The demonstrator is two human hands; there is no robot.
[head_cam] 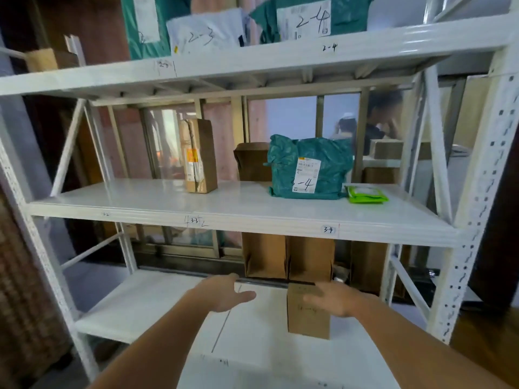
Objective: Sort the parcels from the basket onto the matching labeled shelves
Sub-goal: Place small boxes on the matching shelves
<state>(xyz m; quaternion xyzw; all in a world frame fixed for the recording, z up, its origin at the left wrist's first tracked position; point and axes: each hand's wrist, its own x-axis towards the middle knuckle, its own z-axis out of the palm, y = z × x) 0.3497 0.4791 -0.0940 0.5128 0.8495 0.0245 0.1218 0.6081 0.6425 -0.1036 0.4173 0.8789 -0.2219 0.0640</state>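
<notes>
Both hands reach over the bottom shelf (157, 301). The left hand (222, 294) hangs with fingers spread and loose, holding nothing. The right hand (334, 299) lies with relaxed fingers against the upper right side of a small cardboard box (307, 318), touching it rather than clasping it. The box stands upright on the bottom shelf, to the right of a thin dividing line, with faint writing on its front that is too blurred to read for sure. To finish well, check that the mark matches the section, nudge the box square and further back from the edge, then draw the fingers off sideways so it does not tip. Above, a teal bag (309, 167) marked 3-4 sits on the middle shelf (140, 197).
</notes>
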